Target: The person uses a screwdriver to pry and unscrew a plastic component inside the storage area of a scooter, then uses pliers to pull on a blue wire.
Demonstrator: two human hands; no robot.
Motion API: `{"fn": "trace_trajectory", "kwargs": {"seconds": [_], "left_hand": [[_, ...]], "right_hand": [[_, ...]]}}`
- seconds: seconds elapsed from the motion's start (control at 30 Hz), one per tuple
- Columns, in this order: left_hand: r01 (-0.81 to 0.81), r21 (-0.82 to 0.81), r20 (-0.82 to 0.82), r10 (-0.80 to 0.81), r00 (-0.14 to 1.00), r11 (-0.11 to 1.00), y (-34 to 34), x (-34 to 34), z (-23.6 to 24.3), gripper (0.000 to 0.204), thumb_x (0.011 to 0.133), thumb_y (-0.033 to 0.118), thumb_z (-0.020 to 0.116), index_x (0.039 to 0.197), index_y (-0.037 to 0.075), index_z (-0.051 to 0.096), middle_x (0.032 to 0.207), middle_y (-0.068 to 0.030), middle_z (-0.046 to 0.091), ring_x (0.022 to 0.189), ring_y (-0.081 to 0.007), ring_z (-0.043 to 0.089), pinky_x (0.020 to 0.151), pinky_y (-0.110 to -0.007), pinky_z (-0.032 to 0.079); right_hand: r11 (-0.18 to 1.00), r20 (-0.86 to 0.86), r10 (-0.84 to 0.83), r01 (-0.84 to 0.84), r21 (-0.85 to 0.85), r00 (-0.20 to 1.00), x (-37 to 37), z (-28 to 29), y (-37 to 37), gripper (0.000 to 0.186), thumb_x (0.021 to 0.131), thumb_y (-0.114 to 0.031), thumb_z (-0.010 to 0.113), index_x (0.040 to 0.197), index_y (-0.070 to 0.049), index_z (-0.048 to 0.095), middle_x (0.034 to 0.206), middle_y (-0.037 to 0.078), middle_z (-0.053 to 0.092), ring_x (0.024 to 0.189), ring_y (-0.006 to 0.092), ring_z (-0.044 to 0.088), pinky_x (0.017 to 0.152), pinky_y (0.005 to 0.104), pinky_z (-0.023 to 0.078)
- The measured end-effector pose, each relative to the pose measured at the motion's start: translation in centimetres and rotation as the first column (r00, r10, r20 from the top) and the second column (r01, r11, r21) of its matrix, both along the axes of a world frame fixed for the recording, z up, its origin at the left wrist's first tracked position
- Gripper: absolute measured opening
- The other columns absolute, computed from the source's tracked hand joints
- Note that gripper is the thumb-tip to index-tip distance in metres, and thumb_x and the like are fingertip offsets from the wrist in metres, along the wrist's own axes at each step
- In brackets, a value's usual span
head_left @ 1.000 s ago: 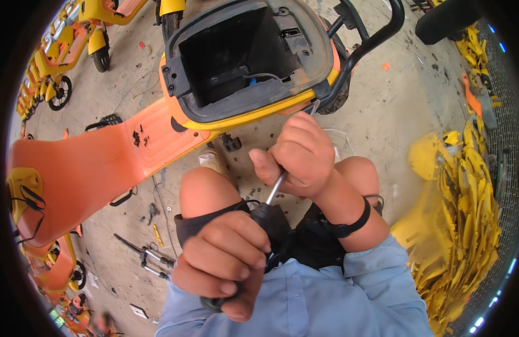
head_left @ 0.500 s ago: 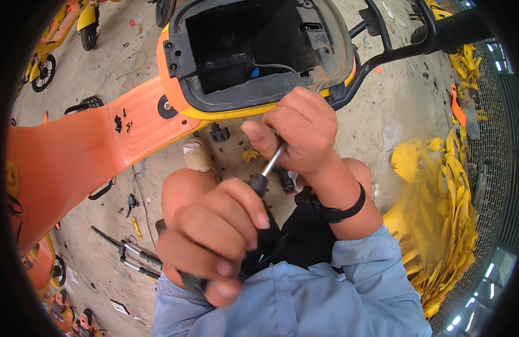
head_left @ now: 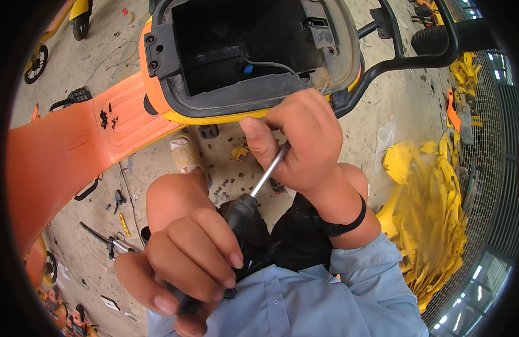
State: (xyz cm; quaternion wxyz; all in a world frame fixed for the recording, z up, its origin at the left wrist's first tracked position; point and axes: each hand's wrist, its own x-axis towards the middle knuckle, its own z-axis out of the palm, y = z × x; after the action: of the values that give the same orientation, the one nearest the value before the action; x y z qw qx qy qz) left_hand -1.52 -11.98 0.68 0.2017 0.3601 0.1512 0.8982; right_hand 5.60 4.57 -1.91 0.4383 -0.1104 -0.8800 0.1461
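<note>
My left hand (head_left: 186, 255) is wrapped round the black handle of a screwdriver (head_left: 266, 180), low in front of my blue shirt. Its steel shaft runs up and right into my right hand (head_left: 301, 140), whose fingers are curled round it just below the yellow lower rim of an orange scooter body (head_left: 209, 119); the screwdriver's tip is hidden. Above sits an open black storage compartment (head_left: 181, 92) with a cable inside. Small black screws (head_left: 105, 119) lie on the orange footboard (head_left: 51, 151) to the left.
A black tubular rail (head_left: 417, 63) extends right from the scooter body. A heap of yellow plastic panels (head_left: 431, 219) lies at right. Forked metal parts (head_left: 102, 238), a yellow tool (head_left: 124, 224) and scattered debris lie on the concrete floor. Other scooters (head_left: 80, 19) stand at upper and lower left.
My left hand has moved down and left with the screwdriver handle, exposing more shaft. My right hand stays at the rim. The scooter appears higher in view.
</note>
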Motion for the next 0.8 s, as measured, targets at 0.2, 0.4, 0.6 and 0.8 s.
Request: {"fn": "trace_trajectory", "kwargs": {"seconds": [0.2, 0.4, 0.6, 0.8], "left_hand": [[-0.309, -0.049, 0.17, 0.313, 0.934, 0.95, 1.5, 0.9, 0.6, 0.043, 0.087, 0.03, 0.075, 0.115, 0.01, 0.05, 0.077, 0.0001, 0.055, 0.069, -0.0132, 0.053, 0.077, -0.03, 0.04], [-0.132, -0.055, 0.086, 0.136, 0.987, 0.99, 0.2, 1.2, 0.6, 0.027, 0.088, 0.023, 0.069, 0.1, 0.012, 0.048, 0.071, -0.0006, 0.053, 0.066, -0.014, 0.052, 0.075, -0.032, 0.043], [-0.118, -0.065, 0.068, 0.122, 0.99, 0.991, 0.3, 1.3, -0.1, 0.025, 0.086, 0.022, 0.069, 0.096, 0.012, 0.047, 0.071, -0.0002, 0.053, 0.065, -0.0141, 0.051, 0.075, -0.032, 0.043], [-0.117, -0.068, 0.062, 0.121, 0.991, 0.991, 0.0, 1.7, -0.1, 0.026, 0.087, 0.024, 0.069, 0.094, 0.013, 0.047, 0.074, -0.0001, 0.052, 0.067, -0.0145, 0.051, 0.077, -0.033, 0.042]], "right_hand": [[0.998, -0.001, 0.011, -0.011, 0.066, 1.0, -0.5, -0.2, 0.0, 0.048, 0.079, -0.028, 0.082, 0.058, -0.011, 0.043, 0.057, 0.003, 0.036, 0.053, 0.0234, 0.04, 0.05, 0.035, 0.031], [0.995, 0.01, 0.012, -0.013, 0.095, 1.0, -0.4, -0.2, 0.1, 0.043, 0.078, -0.021, 0.081, 0.058, -0.011, 0.044, 0.058, 0.003, 0.036, 0.053, 0.023, 0.04, 0.05, 0.0353, 0.03], [0.992, 0.021, 0.047, -0.049, 0.115, 0.999, -0.4, -0.6, 0.7, 0.039, 0.075, -0.016, 0.08, 0.059, -0.011, 0.045, 0.057, 0.003, 0.036, 0.053, 0.0227, 0.04, 0.05, 0.0349, 0.03], [0.995, 0.057, 0.062, -0.066, 0.075, 0.996, 0.1, 0.1, 0.4, 0.038, 0.08, -0.011, 0.078, 0.058, -0.007, 0.047, 0.056, 0.006, 0.04, 0.05, 0.0256, 0.041, 0.047, 0.0365, 0.032]]}}
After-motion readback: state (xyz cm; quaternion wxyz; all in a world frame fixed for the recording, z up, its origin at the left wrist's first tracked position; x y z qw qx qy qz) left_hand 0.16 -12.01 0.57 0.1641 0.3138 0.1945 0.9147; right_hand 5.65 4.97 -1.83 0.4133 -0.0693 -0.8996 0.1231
